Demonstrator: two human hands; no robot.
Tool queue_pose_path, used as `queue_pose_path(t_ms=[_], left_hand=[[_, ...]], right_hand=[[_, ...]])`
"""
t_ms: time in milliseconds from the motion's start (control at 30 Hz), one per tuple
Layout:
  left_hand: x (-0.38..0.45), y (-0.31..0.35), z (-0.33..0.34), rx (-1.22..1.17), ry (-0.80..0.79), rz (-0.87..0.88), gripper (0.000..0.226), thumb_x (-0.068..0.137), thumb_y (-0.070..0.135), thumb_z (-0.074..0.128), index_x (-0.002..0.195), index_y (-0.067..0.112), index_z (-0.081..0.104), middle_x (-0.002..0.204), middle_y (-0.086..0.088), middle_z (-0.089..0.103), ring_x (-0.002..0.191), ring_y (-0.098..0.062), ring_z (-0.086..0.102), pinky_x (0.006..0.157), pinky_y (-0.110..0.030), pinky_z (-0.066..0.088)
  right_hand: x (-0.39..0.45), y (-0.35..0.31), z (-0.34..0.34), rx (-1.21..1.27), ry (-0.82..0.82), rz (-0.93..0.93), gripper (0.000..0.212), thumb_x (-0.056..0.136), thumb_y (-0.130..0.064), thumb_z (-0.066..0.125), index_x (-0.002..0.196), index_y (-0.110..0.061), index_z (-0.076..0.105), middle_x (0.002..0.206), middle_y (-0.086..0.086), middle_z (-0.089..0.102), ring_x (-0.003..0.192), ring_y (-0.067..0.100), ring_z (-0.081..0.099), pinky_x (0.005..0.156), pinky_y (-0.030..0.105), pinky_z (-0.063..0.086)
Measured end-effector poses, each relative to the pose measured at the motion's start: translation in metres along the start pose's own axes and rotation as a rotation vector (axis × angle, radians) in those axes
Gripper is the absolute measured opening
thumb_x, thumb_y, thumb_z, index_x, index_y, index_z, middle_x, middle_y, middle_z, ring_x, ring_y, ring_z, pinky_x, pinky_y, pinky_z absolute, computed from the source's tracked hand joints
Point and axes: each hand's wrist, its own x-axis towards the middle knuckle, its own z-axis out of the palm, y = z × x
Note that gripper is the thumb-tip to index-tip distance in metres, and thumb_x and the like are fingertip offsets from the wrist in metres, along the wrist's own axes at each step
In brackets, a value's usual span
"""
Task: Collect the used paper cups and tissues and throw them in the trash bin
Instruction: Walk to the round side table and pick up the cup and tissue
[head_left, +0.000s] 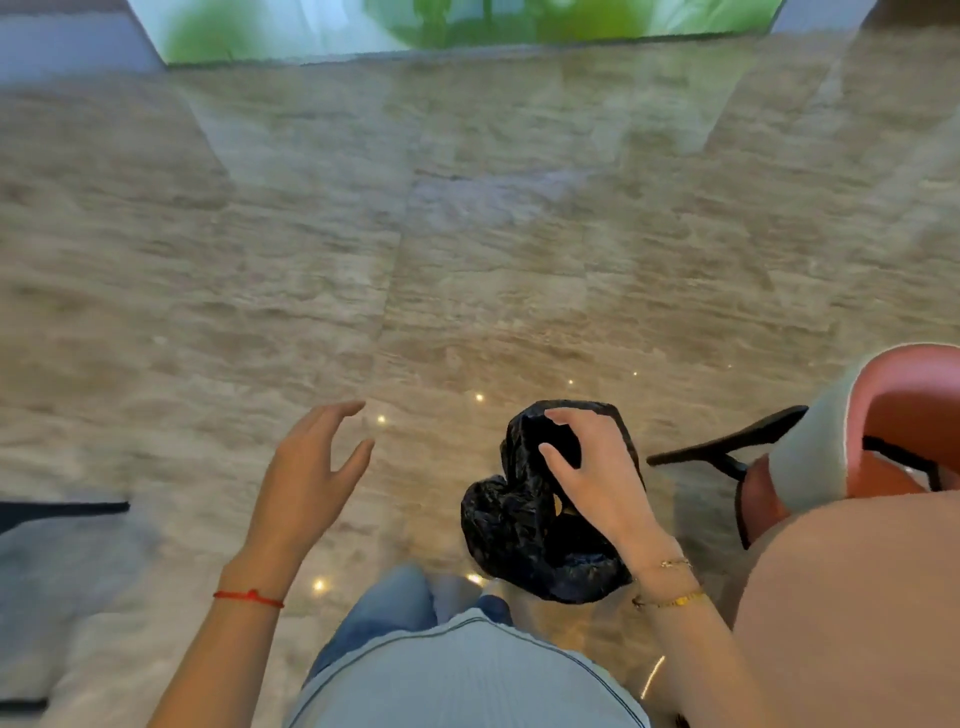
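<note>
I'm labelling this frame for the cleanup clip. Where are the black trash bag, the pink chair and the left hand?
black trash bag (519, 525): head view, on its crumpled lower bulge.
pink chair (914, 395): head view, on the inner face of its curved backrest.
left hand (311, 462): head view, on the palm, fingers relaxed.

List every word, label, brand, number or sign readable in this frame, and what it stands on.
None: no readable text anywhere in the head view.
The black plastic bag gripped by the right hand shows no print.
The open left hand, the pink chair and the marble floor bear no lettering.
</note>
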Motion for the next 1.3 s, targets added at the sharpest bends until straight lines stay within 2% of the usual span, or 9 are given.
queue_pose_path(t_ms=[133,367,567,667,800,933,1033,1167,1300], left_hand=[[-0.045,-0.035,-0.040,0.044,0.126,-0.143,0.040,0.088,0.023,0.067,0.126,0.016,0.058,0.119,-0.002,0.063,0.109,-0.018,0.058,0.092,-0.026,0.041],[-0.142,-0.102,-0.114,0.025,0.388,-0.455,0.038,0.087,0.020,0.067,0.124,0.013,0.060,0.120,-0.002,0.064,0.111,-0.019,0.060,0.096,-0.028,0.042],[-0.250,-0.175,-0.185,0.113,0.496,-0.686,0.041,0.089,0.025,0.064,0.129,0.021,0.056,0.125,0.003,0.060,0.112,-0.016,0.058,0.091,-0.025,0.044],[-0.298,-0.203,-0.218,0.141,0.585,-0.785,0.040,0.087,0.020,0.067,0.125,0.021,0.058,0.122,0.002,0.061,0.108,-0.018,0.061,0.084,-0.025,0.044],[-0.357,-0.231,-0.251,0.148,0.686,-0.955,0.041,0.086,0.019,0.068,0.125,0.020,0.058,0.125,0.001,0.061,0.110,-0.024,0.061,0.083,-0.034,0.049],[-0.402,-0.257,-0.272,0.169,0.762,-1.100,0.041,0.087,0.023,0.068,0.126,0.020,0.058,0.124,0.001,0.061,0.107,-0.024,0.063,0.078,-0.028,0.046],[-0.425,-0.276,-0.285,0.162,0.833,-1.184,0.041,0.086,0.024,0.068,0.126,0.021,0.057,0.124,0.001,0.061,0.109,-0.022,0.062,0.080,-0.026,0.045],[-0.445,-0.314,-0.307,0.140,0.886,-1.266,0.042,0.086,0.026,0.068,0.126,0.021,0.057,0.124,0.002,0.061,0.111,-0.020,0.061,0.083,-0.025,0.044],[-0.460,-0.365,-0.345,0.152,0.941,-1.344,0.043,0.086,0.027,0.067,0.127,0.022,0.056,0.123,0.001,0.062,0.107,-0.020,0.062,0.080,-0.024,0.043]], right_hand=[[0.020,-0.049,0.027,-0.014,-0.087,-0.176,0.039,0.092,-0.030,0.061,0.129,-0.022,0.053,0.123,-0.004,0.058,0.120,0.014,0.046,0.100,0.020,0.030],[0.036,-0.165,0.110,0.001,-0.285,-0.471,0.034,0.091,-0.028,0.062,0.124,-0.021,0.056,0.121,-0.004,0.061,0.116,0.016,0.051,0.095,0.022,0.033],[0.006,-0.294,0.211,0.036,-0.447,-0.680,0.035,0.091,-0.027,0.062,0.124,-0.020,0.057,0.120,-0.004,0.060,0.112,0.016,0.050,0.087,0.016,0.028],[-0.016,-0.357,0.259,0.059,-0.538,-0.789,0.036,0.090,-0.027,0.063,0.125,-0.019,0.057,0.122,-0.003,0.060,0.113,0.016,0.051,0.092,0.017,0.031],[-0.047,-0.432,0.310,0.075,-0.633,-0.915,0.038,0.089,-0.030,0.063,0.126,-0.021,0.056,0.120,-0.007,0.060,0.113,0.010,0.050,0.094,0.018,0.035],[-0.070,-0.498,0.353,0.070,-0.734,-1.056,0.038,0.090,-0.032,0.062,0.127,-0.028,0.053,0.119,-0.012,0.059,0.116,0.004,0.049,0.093,0.012,0.033],[-0.085,-0.544,0.388,0.082,-0.812,-1.113,0.040,0.089,-0.027,0.064,0.127,-0.024,0.055,0.121,-0.008,0.059,0.118,0.008,0.049,0.096,0.016,0.035],[-0.101,-0.602,0.440,0.085,-0.874,-1.181,0.036,0.089,-0.027,0.064,0.125,-0.024,0.056,0.117,-0.010,0.059,0.115,0.008,0.050,0.093,0.013,0.032],[-0.110,-0.671,0.496,0.096,-0.931,-1.234,0.035,0.089,-0.028,0.064,0.123,-0.025,0.056,0.114,-0.012,0.058,0.114,0.008,0.049,0.095,0.020,0.038]])
